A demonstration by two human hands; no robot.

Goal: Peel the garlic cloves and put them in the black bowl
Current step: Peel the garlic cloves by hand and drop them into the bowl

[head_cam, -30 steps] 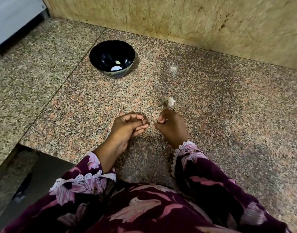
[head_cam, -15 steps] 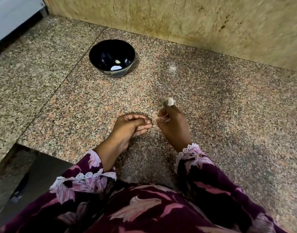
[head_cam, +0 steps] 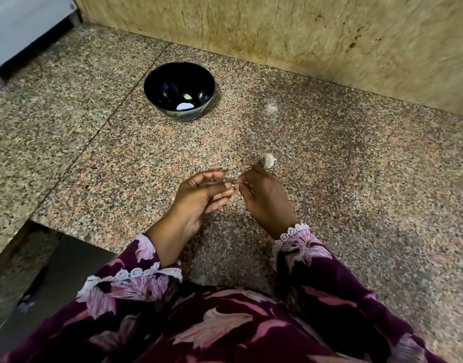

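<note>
Speckled surface (head_cam: 356,205) holds bowl (head_cam: 157,82). Your left hand (head_cam: 199,195) and right hand (head_cam: 262,197) meet, fingers curled; what they pinch is hidden.

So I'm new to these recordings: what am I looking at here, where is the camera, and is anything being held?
No machine here: a person works with two bare hands. The single camera sits on their head, looking forward and down, so the patterned sleeves enter from the bottom. The left hand and right hand meet fingertip to fingertip over a speckled granite counter. They seem to pinch something tiny between them, probably a garlic clove or its skin, but it is too small to tell. Just beyond the right hand lies a garlic piece still in its papery skin. Further back stands the black bowl, with a couple of pale bits inside. A stained tan wall runs behind.
</note>
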